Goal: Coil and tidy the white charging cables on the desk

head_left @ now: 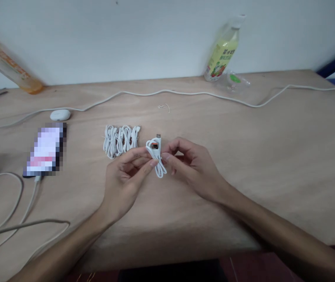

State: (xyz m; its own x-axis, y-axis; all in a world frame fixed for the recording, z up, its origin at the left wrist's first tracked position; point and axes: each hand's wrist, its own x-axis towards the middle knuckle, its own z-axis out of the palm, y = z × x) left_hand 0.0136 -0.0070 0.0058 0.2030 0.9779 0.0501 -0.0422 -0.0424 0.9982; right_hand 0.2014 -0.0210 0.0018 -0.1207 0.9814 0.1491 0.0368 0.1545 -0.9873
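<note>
A white USB cable (160,169), folded into a small bundle and pinched in at its waist, is held up over the table. Its metal plug points away from me, and an orange and dark spot shows near the top. My left hand (127,172) grips the bundle from the left between thumb and fingers. On the other side, my right hand (192,162) has thumb and fingertips pinched at the waist, where a thin twist tie seems to go round; the fingers partly hide it. Just beyond my left hand lies a row of several similar bundled white cables (120,139).
A phone (45,149) with a charging cable and a white earbud case (60,114) lie at left. Small white tie pieces (164,107) lie ahead. A long white cord (185,92) crosses behind. An orange bottle (14,70) and a yellow-green bottle (223,53) stand by the wall.
</note>
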